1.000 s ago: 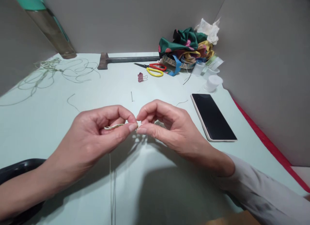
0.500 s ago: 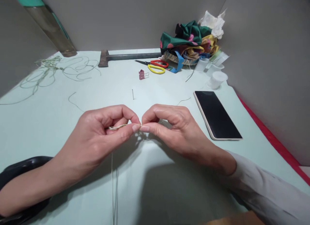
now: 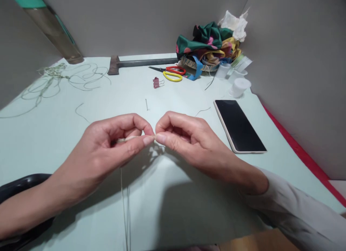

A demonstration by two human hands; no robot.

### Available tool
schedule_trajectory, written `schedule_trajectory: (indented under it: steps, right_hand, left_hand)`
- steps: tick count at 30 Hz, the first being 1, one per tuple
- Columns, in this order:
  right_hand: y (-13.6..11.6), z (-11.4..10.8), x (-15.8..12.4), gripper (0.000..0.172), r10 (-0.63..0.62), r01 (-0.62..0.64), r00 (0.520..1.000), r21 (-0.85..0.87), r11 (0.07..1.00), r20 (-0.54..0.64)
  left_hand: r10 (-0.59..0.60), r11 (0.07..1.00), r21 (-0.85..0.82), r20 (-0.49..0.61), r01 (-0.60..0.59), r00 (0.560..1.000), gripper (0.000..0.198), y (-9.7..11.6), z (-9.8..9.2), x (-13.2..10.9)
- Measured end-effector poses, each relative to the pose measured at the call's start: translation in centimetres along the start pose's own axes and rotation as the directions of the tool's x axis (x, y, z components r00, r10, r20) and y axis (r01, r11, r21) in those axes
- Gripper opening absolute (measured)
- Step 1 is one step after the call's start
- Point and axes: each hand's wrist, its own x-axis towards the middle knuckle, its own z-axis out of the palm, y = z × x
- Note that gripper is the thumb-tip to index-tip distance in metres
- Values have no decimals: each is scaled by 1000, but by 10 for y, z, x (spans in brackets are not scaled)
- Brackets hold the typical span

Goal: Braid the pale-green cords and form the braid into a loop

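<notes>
Thin pale green cord runs through my left hand and hangs down from it past the table's front edge. My left thumb and index finger pinch the cord at their tips. Touching them, my right hand is closed in a pinch on the same bit of cord, and a short end shows just below the thumbs. Both hands are held above the table, tip to tip. The exact shape of the cord between the fingertips is too small to make out. A small nail lies just beyond the hands.
Loose green cord is tangled at the back left, beside a bottle. Along the back are a hammer, scissors, a binder clip, bundled cloth and white spools. A phone lies at the right.
The hands stay pinched together, shifted slightly left in view. The right hand has turned a little, its knuckles higher. A short cord end now shows below the thumbs.
</notes>
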Motion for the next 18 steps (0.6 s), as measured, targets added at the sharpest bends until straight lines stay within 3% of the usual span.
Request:
schedule_trajectory:
  steps: [7, 18]
  right_hand:
    - [-4, -4, -5, 13, 54, -53, 998, 28, 998, -32]
    - [-3, -9, -8, 14, 55, -50, 997, 92, 995, -56]
  left_hand:
    - [-30, 987, -155, 34, 35, 999, 23, 6, -5, 4]
    - [-29, 987, -162, -48, 21, 998, 27, 5, -6, 2]
